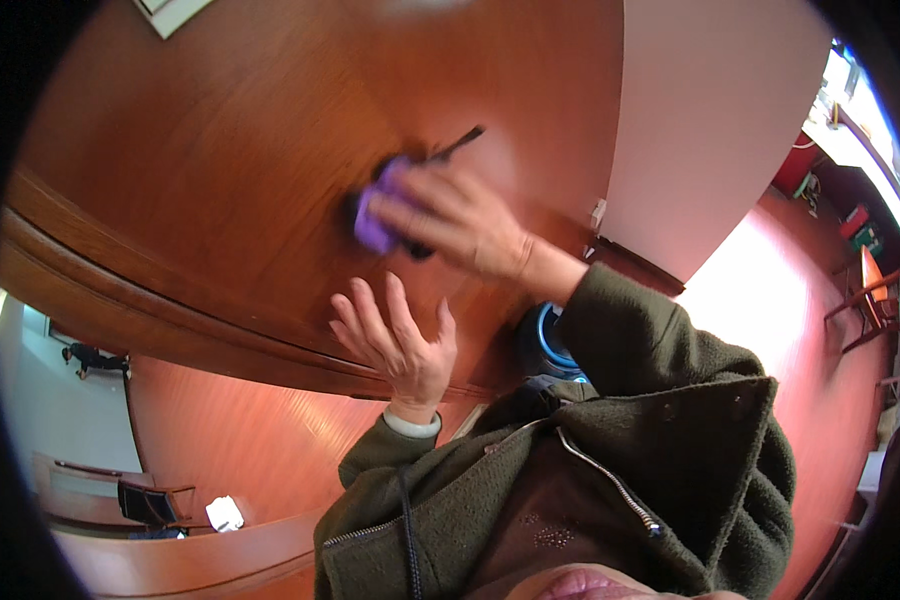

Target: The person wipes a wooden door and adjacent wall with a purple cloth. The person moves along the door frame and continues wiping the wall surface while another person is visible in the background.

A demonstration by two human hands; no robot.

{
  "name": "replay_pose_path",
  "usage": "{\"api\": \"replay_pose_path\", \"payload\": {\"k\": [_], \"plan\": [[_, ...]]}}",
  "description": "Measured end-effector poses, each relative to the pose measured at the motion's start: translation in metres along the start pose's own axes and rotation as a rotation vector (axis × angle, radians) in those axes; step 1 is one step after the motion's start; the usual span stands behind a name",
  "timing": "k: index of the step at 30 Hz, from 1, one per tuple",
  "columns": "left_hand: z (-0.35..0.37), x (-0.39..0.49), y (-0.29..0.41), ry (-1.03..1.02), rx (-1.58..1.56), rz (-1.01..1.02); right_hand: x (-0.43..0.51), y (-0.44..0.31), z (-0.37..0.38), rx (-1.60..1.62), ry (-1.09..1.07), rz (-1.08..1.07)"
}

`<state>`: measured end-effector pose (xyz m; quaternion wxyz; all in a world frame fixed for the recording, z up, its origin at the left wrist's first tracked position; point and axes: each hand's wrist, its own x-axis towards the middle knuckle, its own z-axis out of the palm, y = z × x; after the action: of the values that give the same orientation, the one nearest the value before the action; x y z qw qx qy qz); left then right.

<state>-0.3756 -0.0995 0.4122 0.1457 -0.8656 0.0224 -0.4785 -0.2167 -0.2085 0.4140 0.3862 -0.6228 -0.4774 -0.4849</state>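
Note:
Over the reddish-brown wooden table (pixel 270 135), my right hand (pixel 461 221) is blurred, its fingers across a purple object with black parts (pixel 379 225). The purple object looks held against the tabletop; the blur and the fingers hide its exact kind. From its far side a thin black stick-like piece (pixel 461 142) points up and right; whether it is joined to the object I cannot tell. My left hand (pixel 401 352), with a pale bangle at the wrist, hovers near the table's edge, fingers spread and holding nothing.
A blue-rimmed container (pixel 551 341) stands beside my right sleeve. A pale panel (pixel 705 127) borders the table on the right. Pale flat items (pixel 169 15) lie at the top left. Chairs (pixel 874 289) stand far right, and a person in dark clothes (pixel 97 360) is far left.

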Motion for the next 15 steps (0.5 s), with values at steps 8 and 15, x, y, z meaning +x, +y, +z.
{"api": "replay_pose_path", "payload": {"k": [8, 15], "plan": [[0.029, 0.003, -0.020, 0.045, 0.357, -0.106, 0.002, 0.039, -0.005, -0.044, 0.250, 0.685], [0.039, -0.007, -0.065, 0.103, 0.608, -0.072, 0.064, -0.009, 0.010, 0.038, 0.017, -0.258]]}}
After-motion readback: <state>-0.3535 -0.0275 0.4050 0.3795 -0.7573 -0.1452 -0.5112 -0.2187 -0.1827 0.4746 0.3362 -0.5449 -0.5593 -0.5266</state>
